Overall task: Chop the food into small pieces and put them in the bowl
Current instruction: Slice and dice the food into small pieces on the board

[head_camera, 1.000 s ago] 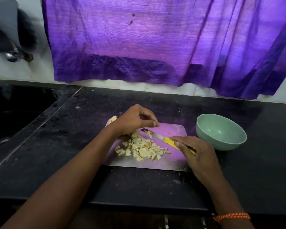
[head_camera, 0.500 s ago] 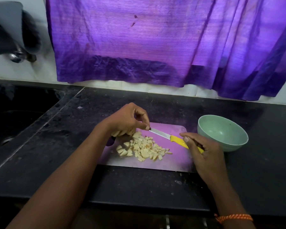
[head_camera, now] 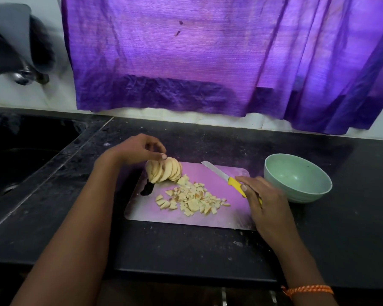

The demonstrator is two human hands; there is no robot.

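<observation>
2 hands (head_camera: 139, 149) (head_camera: 263, 200): yellow-handled knife (head_camera: 227, 178), fanned slices (head_camera: 165, 171) (curved, pale).

1. A purple curtain (head_camera: 186, 58) hung over the far wall, daylight glowing through it.
2. Below ran a white tiled wall (head_camera: 53, 96).
3. The counter (head_camera: 208, 250) was black speckled stone.
4. A dark sink (head_camera: 20, 155) sat sunken at its left.
</observation>
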